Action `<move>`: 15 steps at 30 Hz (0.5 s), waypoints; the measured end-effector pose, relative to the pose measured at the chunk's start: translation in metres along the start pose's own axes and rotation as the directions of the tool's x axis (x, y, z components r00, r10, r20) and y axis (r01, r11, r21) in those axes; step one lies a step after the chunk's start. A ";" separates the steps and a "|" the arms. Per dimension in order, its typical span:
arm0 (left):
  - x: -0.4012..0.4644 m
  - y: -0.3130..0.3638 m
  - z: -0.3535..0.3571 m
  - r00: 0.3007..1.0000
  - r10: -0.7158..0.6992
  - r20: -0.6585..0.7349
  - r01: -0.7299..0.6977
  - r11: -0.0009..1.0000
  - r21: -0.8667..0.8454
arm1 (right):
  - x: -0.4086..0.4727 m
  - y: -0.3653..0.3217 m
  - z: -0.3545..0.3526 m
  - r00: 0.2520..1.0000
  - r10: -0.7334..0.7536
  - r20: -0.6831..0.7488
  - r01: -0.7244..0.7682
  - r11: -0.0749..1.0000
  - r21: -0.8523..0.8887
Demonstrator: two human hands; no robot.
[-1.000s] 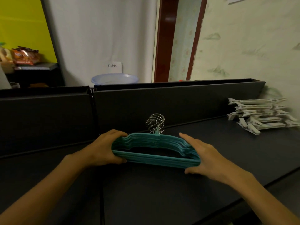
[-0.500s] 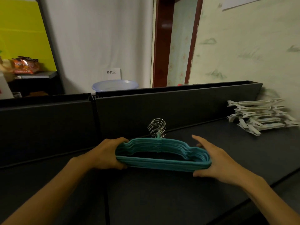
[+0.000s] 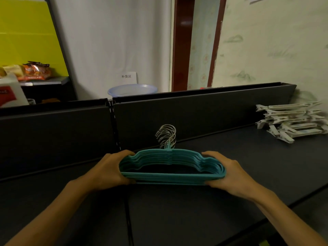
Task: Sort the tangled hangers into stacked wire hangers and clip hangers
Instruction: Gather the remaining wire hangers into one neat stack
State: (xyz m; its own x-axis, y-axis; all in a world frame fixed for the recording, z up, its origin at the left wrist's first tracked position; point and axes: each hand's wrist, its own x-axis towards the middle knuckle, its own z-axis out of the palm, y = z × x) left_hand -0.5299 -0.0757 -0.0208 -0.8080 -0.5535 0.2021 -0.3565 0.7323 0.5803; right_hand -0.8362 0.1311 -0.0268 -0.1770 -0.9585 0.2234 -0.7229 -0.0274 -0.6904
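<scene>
One wide-angle view only, worn on the person's head. It looks forward and down across the dark worktop (image 3: 177,210) from close above, both forearms reaching in from the bottom corners. It faces the worktop's raised back panel (image 3: 195,118), with the wall and a doorway (image 3: 193,43) beyond, straight lines bowing near the edges.

Matt teal hangers (image 3: 170,178), shiny metal hooks (image 3: 166,134).

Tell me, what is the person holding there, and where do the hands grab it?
A stack of teal hangers, held at its two ends: the left hand grips one end, the right hand the other.
</scene>
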 end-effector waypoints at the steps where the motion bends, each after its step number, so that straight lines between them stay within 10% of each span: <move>1: -0.008 -0.003 -0.003 1.000 -0.010 -0.018 0.010 1.000 0.010 | 0.003 -0.003 0.005 1.000 -0.025 0.006 0.025 1.000 0.013; 15: -0.095 -0.013 0.000 0.941 -0.070 -0.331 0.141 0.970 0.197 | 0.025 -0.009 0.048 0.965 -0.250 0.082 0.252 0.968 -0.014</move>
State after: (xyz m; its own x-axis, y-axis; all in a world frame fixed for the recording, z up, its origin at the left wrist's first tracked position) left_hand -0.4488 -0.0326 -0.0479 -0.5804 -0.7032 0.4107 -0.5526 0.7105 0.4356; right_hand -0.8016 0.0937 -0.0479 0.0649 -0.9412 0.3314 -0.7538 -0.2639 -0.6018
